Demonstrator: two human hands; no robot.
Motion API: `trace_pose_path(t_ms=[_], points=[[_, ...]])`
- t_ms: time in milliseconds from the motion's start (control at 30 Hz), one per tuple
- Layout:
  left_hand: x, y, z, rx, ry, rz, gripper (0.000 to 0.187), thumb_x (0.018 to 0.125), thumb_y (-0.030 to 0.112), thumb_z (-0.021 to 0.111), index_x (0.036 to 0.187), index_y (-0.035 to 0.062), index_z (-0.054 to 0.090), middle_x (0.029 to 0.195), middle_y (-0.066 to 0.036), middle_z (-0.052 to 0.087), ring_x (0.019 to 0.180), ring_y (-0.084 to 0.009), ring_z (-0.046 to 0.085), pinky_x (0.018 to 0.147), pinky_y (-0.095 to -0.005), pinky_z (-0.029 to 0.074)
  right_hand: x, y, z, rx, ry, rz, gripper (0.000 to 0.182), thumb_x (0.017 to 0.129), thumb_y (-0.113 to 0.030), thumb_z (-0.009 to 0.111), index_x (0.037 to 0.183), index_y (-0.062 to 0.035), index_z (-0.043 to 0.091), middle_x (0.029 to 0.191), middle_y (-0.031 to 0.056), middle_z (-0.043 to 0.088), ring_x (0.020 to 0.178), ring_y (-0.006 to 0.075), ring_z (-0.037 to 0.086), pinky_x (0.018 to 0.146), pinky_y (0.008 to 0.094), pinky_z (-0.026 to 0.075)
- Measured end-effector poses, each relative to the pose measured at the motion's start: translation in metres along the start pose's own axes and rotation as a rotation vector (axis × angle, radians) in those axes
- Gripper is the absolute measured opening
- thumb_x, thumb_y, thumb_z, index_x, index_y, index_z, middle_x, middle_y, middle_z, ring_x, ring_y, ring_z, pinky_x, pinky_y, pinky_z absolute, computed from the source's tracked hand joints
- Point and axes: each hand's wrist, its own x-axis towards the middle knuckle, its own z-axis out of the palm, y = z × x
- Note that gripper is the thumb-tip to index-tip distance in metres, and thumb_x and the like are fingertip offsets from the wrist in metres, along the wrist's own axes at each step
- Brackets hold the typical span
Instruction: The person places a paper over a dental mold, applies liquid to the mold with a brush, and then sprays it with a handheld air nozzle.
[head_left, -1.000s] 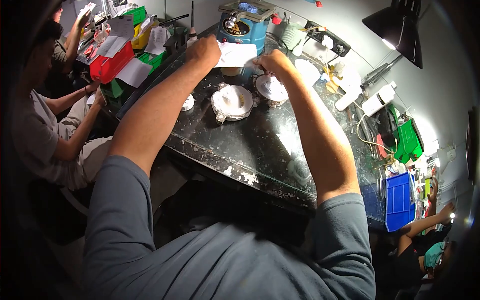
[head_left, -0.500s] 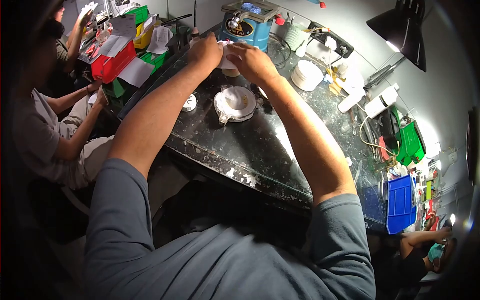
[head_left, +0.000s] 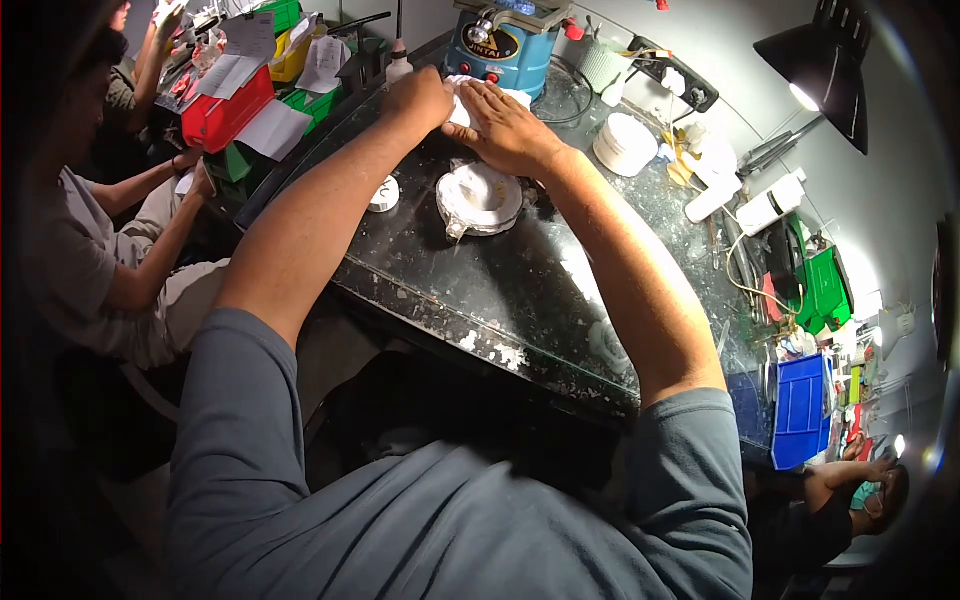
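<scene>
My left hand [head_left: 418,100] and my right hand [head_left: 503,125] meet over a white sheet of paper [head_left: 466,100] at the far side of the dark glass worktop [head_left: 520,290]. The left hand pinches the paper's left edge. My right hand lies flat on top of the paper and presses it down. Just in front of my hands a white-crusted round bowl [head_left: 480,200] sits on the worktop. Behind the paper stands a blue machine [head_left: 510,40].
A small white disc [head_left: 383,194] lies left of the bowl; a white round container [head_left: 624,143] stands to the right. Red [head_left: 225,110], green and blue bins [head_left: 800,410], cables and a black lamp [head_left: 822,68] crowd the edges. One person [head_left: 95,260] sits at left, another at lower right.
My right hand has swung left from the paper's right edge and now lies flat on the paper beside my left hand. The paper has come down toward the worktop.
</scene>
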Motion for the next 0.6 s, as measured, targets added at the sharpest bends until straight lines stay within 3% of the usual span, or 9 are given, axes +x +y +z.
trace_pose_path(t_ms=[67, 300, 367, 400, 600], points=[[0.0, 0.0, -0.002, 0.05, -0.097, -0.009, 0.039, 0.095, 0.041, 0.058, 0.111, 0.0058, 0.067, 0.104, -0.021, 0.073, 0.099, -0.042, 0.07, 0.087, -0.0526, 0.054, 0.001, -0.001, 0.0, 0.01, -0.009, 0.008, 0.09, 0.098, -0.069, 0.041, 0.153, 0.001, 0.034, 0.158, 0.0235, 0.035, 0.15, 0.037, 0.028, 0.124, 0.0436, 0.023], [-0.003, -0.005, 0.005, 0.036, -0.052, 0.054, 0.036, 0.095, 0.04, 0.06, 0.107, 0.007, 0.068, 0.102, -0.022, 0.073, 0.098, -0.0418, 0.07, 0.087, -0.0526, 0.055, -0.001, -0.003, 0.001, -0.036, -0.022, 0.033, 0.095, 0.095, -0.072, 0.045, 0.155, 0.0003, 0.031, 0.161, 0.0223, 0.031, 0.151, 0.0374, 0.026, 0.124, 0.0454, 0.022], [-0.005, -0.003, 0.004, 0.089, -0.039, 0.05, 0.036, 0.093, 0.038, 0.061, 0.105, 0.0046, 0.07, 0.099, -0.021, 0.074, 0.097, -0.0378, 0.072, 0.088, -0.0478, 0.055, -0.002, -0.005, -0.002, -0.049, -0.022, 0.028, 0.096, 0.094, -0.072, 0.047, 0.155, 0.0005, 0.031, 0.16, 0.0224, 0.032, 0.151, 0.0377, 0.026, 0.124, 0.0456, 0.022], [0.0, -0.008, 0.013, 0.102, -0.067, 0.083, 0.031, 0.094, 0.035, 0.063, 0.106, 0.0064, 0.067, 0.1, -0.021, 0.073, 0.096, -0.0398, 0.071, 0.087, -0.0516, 0.054, -0.002, -0.006, -0.003, -0.063, -0.026, 0.024, 0.097, 0.093, -0.072, 0.049, 0.155, 0.0006, 0.03, 0.16, 0.0224, 0.033, 0.151, 0.0381, 0.026, 0.124, 0.0458, 0.022], [0.007, -0.014, 0.02, 0.024, -0.049, 0.148, 0.029, 0.092, 0.031, 0.065, 0.106, 0.0062, 0.066, 0.098, -0.02, 0.073, 0.096, -0.0389, 0.071, 0.086, -0.0516, 0.053, -0.006, -0.012, -0.014, -0.1, -0.064, 0.02, 0.095, 0.094, -0.066, 0.054, 0.154, 0.0019, 0.029, 0.16, 0.0242, 0.032, 0.15, 0.04, 0.027, 0.123, 0.0494, 0.023]])
